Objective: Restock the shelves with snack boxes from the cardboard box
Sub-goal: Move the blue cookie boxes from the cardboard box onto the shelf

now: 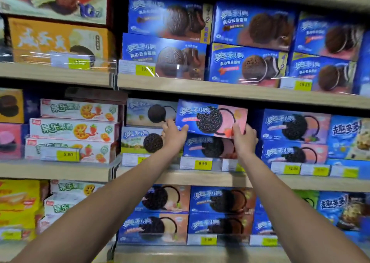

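A blue and pink cookie box point(210, 118) is held up at the middle shelf point(200, 177), slightly tilted, above a matching box point(208, 147) that stands on the shelf. My left hand point(173, 135) grips its lower left corner, thumb on the front. My right hand point(244, 140) pinches its lower right edge. Both arms reach up from the bottom of the view. The cardboard box is out of sight.
Shelves packed with snack boxes fill the view: blue cookie boxes point(248, 62) on the upper shelf, white fruit-biscuit boxes point(74, 130) at the left, more blue boxes point(294, 126) to the right. Yellow price tags point(202, 164) line the shelf edges.
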A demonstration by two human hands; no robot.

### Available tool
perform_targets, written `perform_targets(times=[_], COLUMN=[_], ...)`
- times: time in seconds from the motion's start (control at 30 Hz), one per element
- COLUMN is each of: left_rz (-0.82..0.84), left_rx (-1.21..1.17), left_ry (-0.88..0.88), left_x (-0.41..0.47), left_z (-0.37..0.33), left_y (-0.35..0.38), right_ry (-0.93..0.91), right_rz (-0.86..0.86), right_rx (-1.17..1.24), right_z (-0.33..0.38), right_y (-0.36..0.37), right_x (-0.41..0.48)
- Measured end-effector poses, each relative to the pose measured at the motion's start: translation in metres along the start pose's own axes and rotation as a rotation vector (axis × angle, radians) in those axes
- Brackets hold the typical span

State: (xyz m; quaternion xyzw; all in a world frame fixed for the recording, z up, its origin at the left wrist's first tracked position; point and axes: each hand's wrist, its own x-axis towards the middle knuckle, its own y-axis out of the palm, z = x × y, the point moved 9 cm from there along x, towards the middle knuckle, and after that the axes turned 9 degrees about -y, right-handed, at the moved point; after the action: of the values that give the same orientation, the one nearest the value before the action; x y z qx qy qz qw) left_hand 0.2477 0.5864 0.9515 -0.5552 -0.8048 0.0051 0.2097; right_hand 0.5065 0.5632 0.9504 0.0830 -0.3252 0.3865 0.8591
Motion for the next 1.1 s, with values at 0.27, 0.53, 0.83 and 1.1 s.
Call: perform_targets(times=[0.27,0.53,0.83,1.1], left_rz=[-0.022,0.005,0.122,0.219], left_rx=[0.140,0.087,0.033,-0.142], left_ry=[0.117,0.111,0.134,-0.055], left_x=[0.030,0.031,0.019,-0.014], left_z=[-0.012,-0.005,-0.012,0.003], left_y=[0.024,0.033,0.033,0.003], right_ry=[-0.149,-0.163,-0.093,-0.005], right_rz=[-0.063,-0.084,-0.056,0.052], right_rx=[-0.197,-0.315,-0.263,0.137], right_z=[-0.001,-0.006,-0.011,0.023], right_y=[0.000,0.011,0.016,0.026], right_x=[0.027,0.023,0.017,-0.028])
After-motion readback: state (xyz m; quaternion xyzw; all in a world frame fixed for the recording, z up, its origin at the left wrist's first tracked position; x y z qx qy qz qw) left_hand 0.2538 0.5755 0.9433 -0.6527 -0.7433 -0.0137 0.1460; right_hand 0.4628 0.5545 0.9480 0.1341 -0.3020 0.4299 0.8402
